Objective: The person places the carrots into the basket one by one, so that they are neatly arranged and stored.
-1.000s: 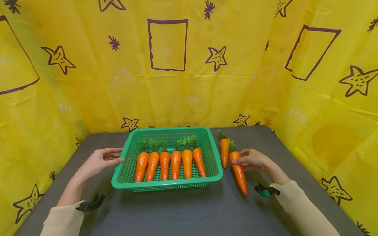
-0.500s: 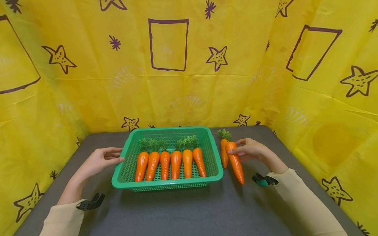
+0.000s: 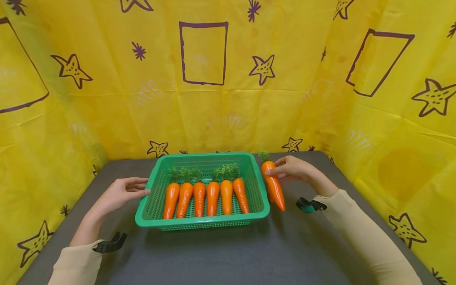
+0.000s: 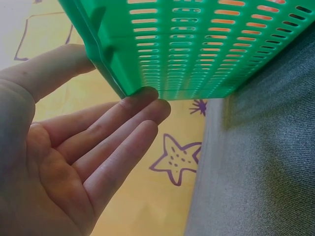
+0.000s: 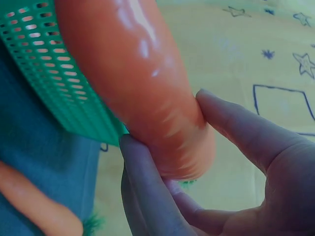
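In the head view my right hand [image 3: 293, 168] pinches an orange carrot [image 3: 275, 186] near its leafy end, thumb on one side and fingers on the other. This carrot hangs tilted, tip toward me, just right of the green plastic basket [image 3: 201, 225]. Below it a second carrot [image 5: 42, 201] lies on the table, mostly hidden in the head view. My left hand [image 3: 119, 194] is at the basket's left side. In the left wrist view its thumb meets the rim and its nearly straight fingers [image 4: 120, 152] touch the basket's edge.
Several carrots [image 3: 212, 200] lie side by side in the basket, leafy tops toward the back. The basket stands on a dark grey table [image 3: 199, 261]. Yellow patterned cloth [image 3: 242, 111] surrounds the table at the back and sides.
My right hand has lifted the carrot and carried it left and away from me, over the carrot lying beside the basket. The left hand and basket have stayed in place.
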`<state>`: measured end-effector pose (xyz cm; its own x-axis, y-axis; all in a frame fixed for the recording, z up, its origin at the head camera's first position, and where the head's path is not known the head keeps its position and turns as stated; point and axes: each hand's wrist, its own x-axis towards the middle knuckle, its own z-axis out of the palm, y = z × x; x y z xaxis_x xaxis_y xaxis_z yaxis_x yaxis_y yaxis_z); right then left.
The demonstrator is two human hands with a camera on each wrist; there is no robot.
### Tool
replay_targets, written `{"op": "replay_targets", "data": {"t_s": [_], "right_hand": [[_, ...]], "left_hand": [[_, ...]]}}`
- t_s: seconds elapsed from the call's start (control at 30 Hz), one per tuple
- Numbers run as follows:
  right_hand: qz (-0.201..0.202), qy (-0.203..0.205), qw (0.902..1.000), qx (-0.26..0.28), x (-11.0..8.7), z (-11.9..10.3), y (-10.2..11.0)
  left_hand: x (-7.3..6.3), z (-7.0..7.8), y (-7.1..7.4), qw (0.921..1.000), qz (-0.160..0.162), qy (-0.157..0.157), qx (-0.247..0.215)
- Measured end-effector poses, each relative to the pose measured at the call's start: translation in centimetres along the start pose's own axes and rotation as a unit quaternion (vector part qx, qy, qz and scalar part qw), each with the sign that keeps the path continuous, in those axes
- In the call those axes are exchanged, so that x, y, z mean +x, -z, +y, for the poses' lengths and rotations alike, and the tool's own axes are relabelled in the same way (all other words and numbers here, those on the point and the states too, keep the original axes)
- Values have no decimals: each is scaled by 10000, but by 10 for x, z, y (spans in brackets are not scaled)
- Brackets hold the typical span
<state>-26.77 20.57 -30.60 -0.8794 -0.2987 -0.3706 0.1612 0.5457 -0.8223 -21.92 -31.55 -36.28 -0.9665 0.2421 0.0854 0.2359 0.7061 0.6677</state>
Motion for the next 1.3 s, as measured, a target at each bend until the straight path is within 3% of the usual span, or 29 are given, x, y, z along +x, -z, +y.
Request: {"op": "replay_targets", "data": {"t_s": [0.63, 1.3], "right_hand": [[-246, -38, 9991, -331, 29, -43, -25], [-629, -30, 9980, -44, 61, -68, -69]], "left_hand": [[1, -1, 1, 10000, -32, 21, 66], [1, 0, 0, 10000, -37, 54, -41]]}}
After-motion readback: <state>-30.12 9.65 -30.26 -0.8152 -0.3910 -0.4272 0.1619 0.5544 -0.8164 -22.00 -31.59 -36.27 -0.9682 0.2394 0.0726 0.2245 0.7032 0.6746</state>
